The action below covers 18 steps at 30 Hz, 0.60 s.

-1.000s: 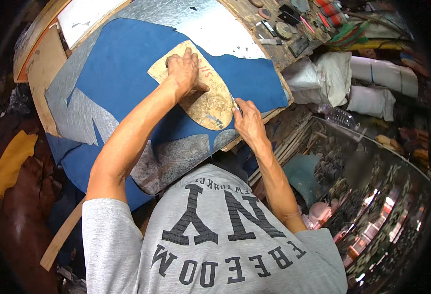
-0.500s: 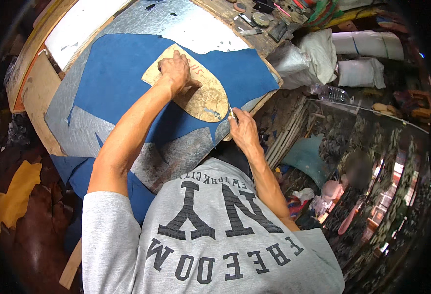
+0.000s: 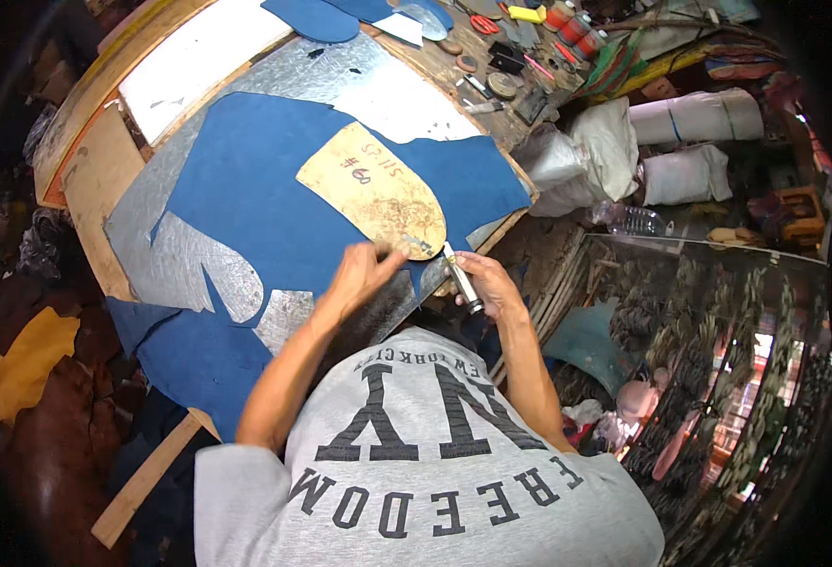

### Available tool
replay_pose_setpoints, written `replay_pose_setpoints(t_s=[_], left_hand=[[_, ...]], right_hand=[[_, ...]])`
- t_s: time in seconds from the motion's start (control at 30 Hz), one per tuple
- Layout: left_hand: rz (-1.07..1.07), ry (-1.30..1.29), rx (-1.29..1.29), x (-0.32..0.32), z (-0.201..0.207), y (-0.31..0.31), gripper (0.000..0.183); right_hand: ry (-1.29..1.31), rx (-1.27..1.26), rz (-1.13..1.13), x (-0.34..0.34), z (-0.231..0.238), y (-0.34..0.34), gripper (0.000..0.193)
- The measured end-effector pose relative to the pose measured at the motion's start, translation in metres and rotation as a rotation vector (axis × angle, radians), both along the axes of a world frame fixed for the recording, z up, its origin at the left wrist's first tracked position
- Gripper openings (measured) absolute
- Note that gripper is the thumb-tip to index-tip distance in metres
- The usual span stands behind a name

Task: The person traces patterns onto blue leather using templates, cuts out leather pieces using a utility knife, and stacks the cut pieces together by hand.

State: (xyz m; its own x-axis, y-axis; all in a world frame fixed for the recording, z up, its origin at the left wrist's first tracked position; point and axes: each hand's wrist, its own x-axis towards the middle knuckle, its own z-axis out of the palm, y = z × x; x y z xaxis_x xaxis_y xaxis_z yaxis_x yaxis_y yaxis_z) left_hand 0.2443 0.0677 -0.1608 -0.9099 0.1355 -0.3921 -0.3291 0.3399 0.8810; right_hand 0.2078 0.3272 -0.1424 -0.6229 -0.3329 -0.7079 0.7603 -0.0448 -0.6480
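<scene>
A tan, rounded template [image 3: 378, 184] with handwritten marks lies on a large blue leather sheet [image 3: 255, 180]. My left hand [image 3: 364, 277] is at the template's near edge, over the blue leather; its fingers are blurred, and whether they grip anything is unclear. My right hand [image 3: 493, 285] is closed around a craft knife [image 3: 463, 279] with a silvery handle. The tip of this knife points up toward the template's rounded right corner. Beneath the leather is a scratched metal sheet [image 3: 132, 231], showing through gaps and around the edges.
Blue leather pieces [image 3: 312, 21] lie at the far edge of the bench. Pink-handled scissors [image 3: 483, 24], small tools and red bottles [image 3: 589, 42] crowd the back right. White wrapped rolls [image 3: 694, 118] stand to the right. A wooden strip [image 3: 146, 480] leans at lower left.
My left hand has come off the template's middle and drawn back to its near edge. My right hand has shifted slightly lower, its knife now more visible. The view has tilted, showing more of the bench's back.
</scene>
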Motion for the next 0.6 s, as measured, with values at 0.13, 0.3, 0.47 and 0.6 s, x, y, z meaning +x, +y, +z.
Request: replay_pose_setpoints(t_s=[0.13, 0.3, 0.47, 0.6], left_hand=[[0.373, -0.484, 0.931, 0.034, -0.006, 0.023, 0.079], [0.656, -0.201, 1.598, 0.009, -0.015, 0.034, 0.067], [0.766, -0.075, 1.345, 0.001, -0.027, 0.024, 0.044], [0.701, -0.108, 1.298, 0.012, -0.022, 0.038, 0.047]], right_hand=[[0.007, -0.223, 0.014, -0.005, 0.023, -0.002, 0.042], [0.035, -0.289, 0.105, -0.008, 0.051, -0.024, 0.042], [0.139, -0.139, -0.152, -0.017, 0.017, -0.033, 0.052], [0.258, 0.03, -0.05, -0.046, 0.013, -0.038, 0.035]])
